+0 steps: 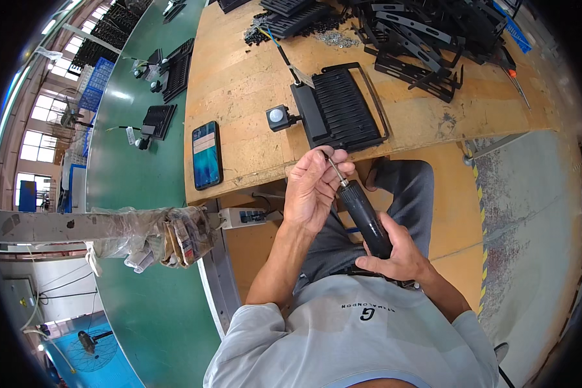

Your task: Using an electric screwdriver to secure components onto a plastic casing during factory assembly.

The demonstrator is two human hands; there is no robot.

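While a green bench [126, 213] stretches from near to far on the left, a wooden table [252, 97] stands right beside it. The person's grey shirt [362, 343] has dark print across the chest: one large letter beside a line of small capitals, upside down in this view. A heap of black brackets [420, 48] covers the table's far right. Near the table's front edge lies a black finned lamp [346, 107]. Just nearer than it, above the lap, is a black driver [368, 220]. The right hand [401, 249] wraps round its lower body; the left hand [310, 194] pinches narrowly, thumb and fingertips closed about the bit [335, 170]. Left of the lamp, a phone [206, 155] lies face up, its lit screen showing a pale panel over blue. A small square sensor [279, 117] juts from the lamp's left. The pale tag [302, 77] at its far end may bear print, too small to read. Silver screws [336, 40] lie farther back.
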